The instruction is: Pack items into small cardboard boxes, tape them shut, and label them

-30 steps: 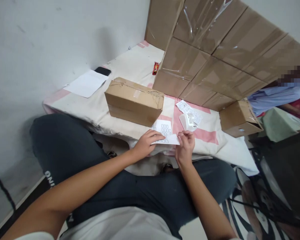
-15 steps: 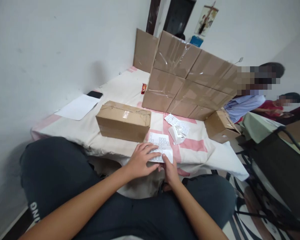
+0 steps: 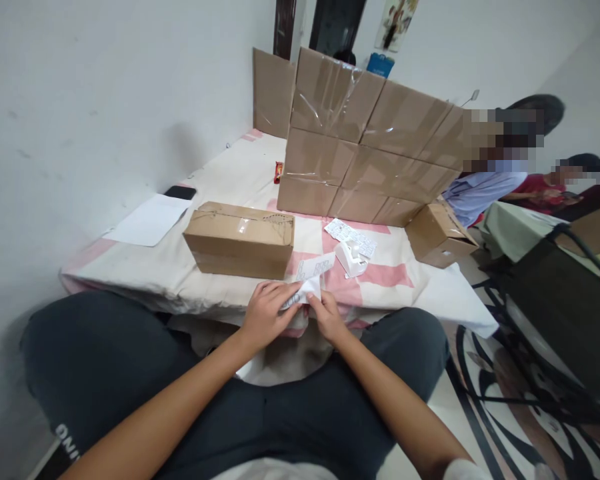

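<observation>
A white sheet (image 3: 314, 268) printed with small outlined boxes lies at the table's front edge, its near part bent up and over. My left hand (image 3: 269, 312) is closed on the sheet's left side, fingers across the top and thumb at the near edge. On the right side, my right hand (image 3: 327, 319) pinches the folded part, thumb uppermost; its other fingers are partly hidden. Just beyond my hands a small white plastic holder-like piece (image 3: 351, 261) rests against another printed paper (image 3: 347, 235). A closed cardboard box (image 3: 237, 257) stands behind my left hand.
A tall panel of taped cartons (image 3: 360, 150) stands across the table's back. A smaller box (image 3: 440, 239) is at the right, a blank paper (image 3: 147, 220) and black phone-like object (image 3: 180, 193) at the left. Two people sit beyond. A dark chair (image 3: 555, 313) is at right.
The near part of the sheet has been folded up over its printed face. Both hands have shifted slightly left, and the left fingers have drawn closer together. The view has moved a little.
</observation>
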Available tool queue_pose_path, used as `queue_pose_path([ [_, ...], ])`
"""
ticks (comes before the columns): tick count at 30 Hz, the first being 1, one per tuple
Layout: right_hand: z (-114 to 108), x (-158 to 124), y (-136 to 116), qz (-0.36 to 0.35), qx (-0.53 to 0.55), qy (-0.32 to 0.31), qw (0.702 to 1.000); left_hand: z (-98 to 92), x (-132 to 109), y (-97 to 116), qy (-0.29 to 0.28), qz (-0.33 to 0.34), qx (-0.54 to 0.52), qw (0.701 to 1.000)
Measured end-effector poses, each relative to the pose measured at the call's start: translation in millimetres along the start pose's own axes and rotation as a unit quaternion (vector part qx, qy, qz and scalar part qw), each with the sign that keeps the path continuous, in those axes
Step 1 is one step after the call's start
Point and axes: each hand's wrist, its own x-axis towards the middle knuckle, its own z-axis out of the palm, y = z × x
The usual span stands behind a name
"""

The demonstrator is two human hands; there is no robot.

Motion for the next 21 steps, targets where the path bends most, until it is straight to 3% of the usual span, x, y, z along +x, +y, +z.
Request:
queue_pose_path([
  [6,5.6,3.6,1.1,-0.017,-0.023,0.007,1.0,-5.9,-0.9,-0.8,-0.005,-0.007,0.006,1.0],
  [12,4.1,1.7,-2.7,-0.033,-0.038,0.007,0.999,-12.1,2.2,1.2,-0.044,0.015,0.046,0.998],
  [21,-2.4,-1.4,-9.5,-0.064,-0.038,-0.03,0.997,-19.6,5.7,7.0,0.006,0.016,0.054,0.998],
])
